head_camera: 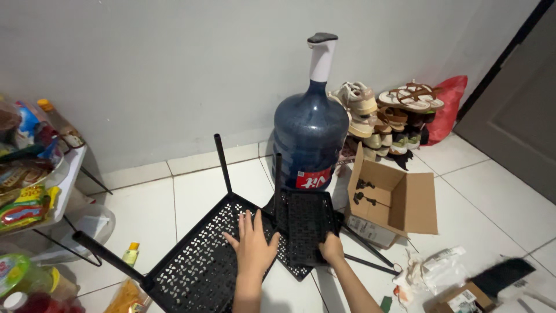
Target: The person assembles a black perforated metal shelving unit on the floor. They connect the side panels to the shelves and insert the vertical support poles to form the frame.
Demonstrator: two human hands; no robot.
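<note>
Left hand [252, 240] flat on large perforated black shelf [197, 269], fingers spread. Right hand [331, 248] clamped on edge of smaller perforated shelf [306, 223], water jug [309, 136] behind.

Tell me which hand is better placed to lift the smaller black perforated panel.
Probably the right hand: it already grips the smaller panel at its lower edge. The left hand lies flat on the larger panel.

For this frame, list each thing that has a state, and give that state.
Left hand: flat, fingers spread on the large black perforated shelf.
Right hand: gripping the smaller black perforated panel.
Large shelf: lying tilted on the floor, legs pointing up.
Cardboard box: open, on its side.
Blue water jug: upright, pump fitted on top.
</note>
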